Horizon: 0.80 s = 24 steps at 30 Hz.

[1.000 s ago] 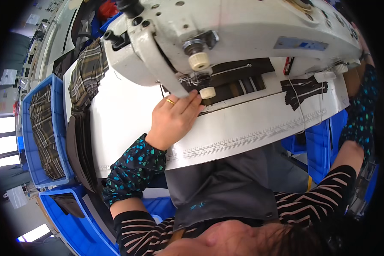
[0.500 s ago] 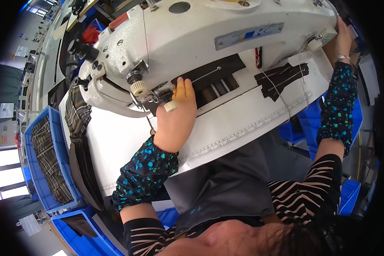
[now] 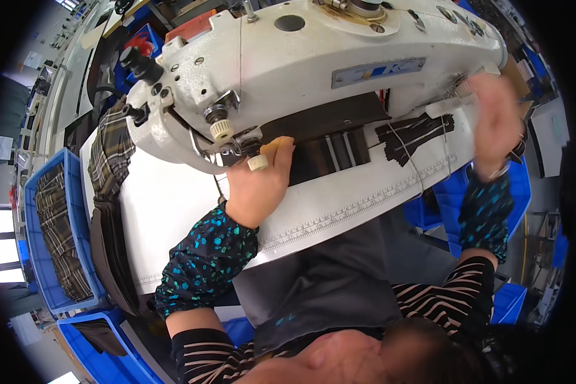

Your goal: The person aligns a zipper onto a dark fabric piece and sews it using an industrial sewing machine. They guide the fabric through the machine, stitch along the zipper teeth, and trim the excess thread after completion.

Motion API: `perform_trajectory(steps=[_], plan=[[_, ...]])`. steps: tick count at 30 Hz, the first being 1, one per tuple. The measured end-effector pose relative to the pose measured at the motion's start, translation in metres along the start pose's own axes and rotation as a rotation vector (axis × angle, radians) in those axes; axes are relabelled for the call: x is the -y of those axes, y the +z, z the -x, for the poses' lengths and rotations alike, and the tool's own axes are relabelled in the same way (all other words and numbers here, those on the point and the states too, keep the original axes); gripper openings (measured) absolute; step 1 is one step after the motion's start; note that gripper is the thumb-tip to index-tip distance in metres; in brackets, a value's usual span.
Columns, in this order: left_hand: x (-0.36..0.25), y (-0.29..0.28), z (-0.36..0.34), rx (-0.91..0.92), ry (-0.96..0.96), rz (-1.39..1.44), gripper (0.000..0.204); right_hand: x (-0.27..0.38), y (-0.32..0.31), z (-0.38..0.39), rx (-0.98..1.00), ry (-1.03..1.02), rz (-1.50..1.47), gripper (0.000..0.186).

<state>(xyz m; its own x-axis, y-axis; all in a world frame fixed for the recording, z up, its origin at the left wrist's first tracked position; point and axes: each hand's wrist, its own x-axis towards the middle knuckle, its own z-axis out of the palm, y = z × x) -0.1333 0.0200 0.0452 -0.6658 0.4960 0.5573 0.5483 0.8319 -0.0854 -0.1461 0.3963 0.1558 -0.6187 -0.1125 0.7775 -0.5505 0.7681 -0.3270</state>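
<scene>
Dark cloth [image 3: 329,116] we're seemingly positioning needs flat guiding: left hand [image 3: 260,191], fingers together; right hand [image 3: 495,121], blurred, we cannot tell.

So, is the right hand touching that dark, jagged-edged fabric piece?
Apart. The head view shows a strip of white tabletop between the blurred right hand and the dark fabric piece.

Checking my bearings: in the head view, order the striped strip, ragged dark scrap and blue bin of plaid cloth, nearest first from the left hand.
From the left hand:
1. Striped strip: just right.
2. Ragged dark scrap: farther right.
3. Blue bin of plaid cloth: far left.
</scene>
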Motion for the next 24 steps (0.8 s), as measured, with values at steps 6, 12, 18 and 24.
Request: perform_trajectory(steps=[6,12,18,24], plan=[[0.002,-0.001,-0.004,-0.178,0.033,0.082,0.029,0.096,0.16,0.056,0.912,-0.541,-0.108,0.042],[0.002,-0.011,-0.001,-0.025,0.137,-0.026,0.043,0.068,0.201,0.048,0.75,-0.285,-0.245,0.039],[-0.003,-0.014,0.014,0.252,0.097,-0.052,0.05,0.123,0.094,0.059,0.995,-0.458,0.058,0.038],[0.01,-0.026,0.031,0.022,0.148,0.045,0.035,0.087,0.18,0.057,0.587,-0.475,-0.079,0.039]])
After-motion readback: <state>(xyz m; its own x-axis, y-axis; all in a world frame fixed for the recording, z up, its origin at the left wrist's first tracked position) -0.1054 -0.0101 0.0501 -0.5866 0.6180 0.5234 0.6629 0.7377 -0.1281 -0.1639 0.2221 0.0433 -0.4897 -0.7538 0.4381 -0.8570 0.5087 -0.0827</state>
